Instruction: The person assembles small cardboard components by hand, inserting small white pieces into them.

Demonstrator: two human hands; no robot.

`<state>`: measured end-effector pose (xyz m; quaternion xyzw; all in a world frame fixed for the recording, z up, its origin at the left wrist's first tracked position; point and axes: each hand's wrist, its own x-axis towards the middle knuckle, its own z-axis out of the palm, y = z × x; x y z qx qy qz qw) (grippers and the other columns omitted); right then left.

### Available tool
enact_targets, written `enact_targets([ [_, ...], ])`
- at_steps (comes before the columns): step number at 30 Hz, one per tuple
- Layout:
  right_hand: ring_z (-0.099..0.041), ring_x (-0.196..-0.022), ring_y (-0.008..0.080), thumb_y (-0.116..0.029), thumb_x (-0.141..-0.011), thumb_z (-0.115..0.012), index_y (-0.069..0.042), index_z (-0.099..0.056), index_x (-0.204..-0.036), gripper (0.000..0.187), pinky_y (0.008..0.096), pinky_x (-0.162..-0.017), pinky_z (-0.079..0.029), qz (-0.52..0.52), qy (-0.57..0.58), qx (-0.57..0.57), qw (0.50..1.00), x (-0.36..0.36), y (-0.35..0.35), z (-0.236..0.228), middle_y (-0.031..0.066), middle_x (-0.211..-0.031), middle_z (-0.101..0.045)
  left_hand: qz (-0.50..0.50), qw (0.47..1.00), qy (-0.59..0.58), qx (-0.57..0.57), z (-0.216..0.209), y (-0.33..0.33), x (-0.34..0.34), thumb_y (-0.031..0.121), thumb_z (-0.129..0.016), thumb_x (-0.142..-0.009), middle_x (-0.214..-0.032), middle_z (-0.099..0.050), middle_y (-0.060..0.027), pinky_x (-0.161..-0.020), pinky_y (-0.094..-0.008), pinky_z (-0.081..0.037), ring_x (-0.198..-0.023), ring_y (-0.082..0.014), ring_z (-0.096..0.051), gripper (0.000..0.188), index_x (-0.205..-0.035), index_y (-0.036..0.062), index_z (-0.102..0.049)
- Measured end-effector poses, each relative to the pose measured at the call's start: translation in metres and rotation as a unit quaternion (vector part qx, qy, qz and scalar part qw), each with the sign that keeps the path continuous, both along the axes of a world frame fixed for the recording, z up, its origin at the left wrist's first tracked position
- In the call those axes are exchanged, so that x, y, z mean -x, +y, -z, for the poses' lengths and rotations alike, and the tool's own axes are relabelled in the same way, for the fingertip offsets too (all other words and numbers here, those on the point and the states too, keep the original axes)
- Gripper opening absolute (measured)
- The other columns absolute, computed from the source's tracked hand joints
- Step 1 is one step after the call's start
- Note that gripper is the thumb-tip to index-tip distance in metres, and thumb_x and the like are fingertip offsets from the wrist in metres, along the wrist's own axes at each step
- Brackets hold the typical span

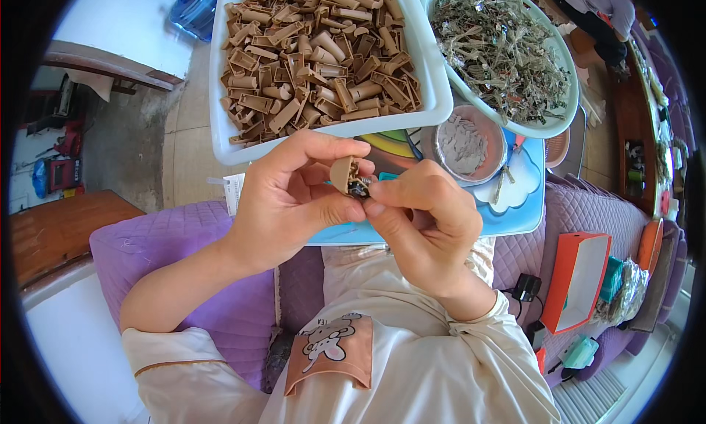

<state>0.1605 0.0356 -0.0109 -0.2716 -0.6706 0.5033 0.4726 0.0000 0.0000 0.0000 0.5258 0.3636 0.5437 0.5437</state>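
Between the fingers and thumb of my left hand (283,192) is a small tan plastic casing (340,175), its open side turned to the right. Dark and shiny metal parts (359,186) show inside it. The fingertips of my right hand (430,214) pinch at those parts, close against the casing; exactly what they grip is hidden. Beyond my hands stands a white bin (220,115) heaped with many similar tan casings (316,56). To its right, a pale green basin (562,119) holds a tangled pile of clear and metallic small parts (500,56).
A pink bowl (502,155) with grey pieces sits on the blue table (526,222), beside a white cloud-shaped patch (511,185). Purple quilted seating (176,277) surrounds me. An orange-red open box (577,280) lies at the right. A blue water jug (193,12) stands at the far left.
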Motion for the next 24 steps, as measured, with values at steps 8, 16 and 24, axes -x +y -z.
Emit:
enact_targets([
  [8, -0.047, -0.063, 0.0122, 0.005, -0.069, -0.061, -0.003, -0.061, -0.091, 0.024, 0.0207, -0.052, -0.038, 0.016, -0.051, -0.073, 0.996, 0.003, 0.002, 0.001, 0.0044, -0.074, -0.048, -0.036, 0.968, -0.078, 0.237, -0.011, 0.0, -0.004, 0.024, -0.061, -0.076, -0.105, -0.052, -0.0084, -0.072, -0.0279, -0.051, -0.092, -0.0157, -0.055, 0.048, -0.115, 0.0045, -0.04],
  [16, -0.049, -0.061, 0.0129, 0.007, -0.07, -0.057, -0.003, -0.06, -0.093, 0.025, 0.022, -0.051, -0.039, 0.043, -0.067, -0.066, 0.995, 0.007, -0.003, 0.01, 0.0064, -0.076, -0.049, -0.048, 0.968, -0.014, 0.246, -0.013, -0.001, -0.007, 0.024, -0.048, -0.085, -0.108, -0.051, -0.0091, -0.055, -0.0216, -0.05, -0.087, -0.0157, -0.057, 0.041, -0.118, 0.0048, -0.036],
  [24, -0.048, -0.054, 0.0087, 0.006, -0.072, -0.057, -0.002, -0.054, -0.096, 0.026, 0.0202, -0.045, -0.039, 0.069, 0.02, 0.131, 0.989, 0.016, -0.015, 0.024, 0.0056, -0.076, -0.051, -0.104, 0.965, -0.03, 0.238, -0.02, -0.004, -0.011, 0.016, -0.043, -0.087, -0.105, -0.051, -0.0063, -0.054, -0.0205, -0.05, -0.09, -0.0109, -0.053, 0.032, -0.116, 0.0043, -0.038],
])
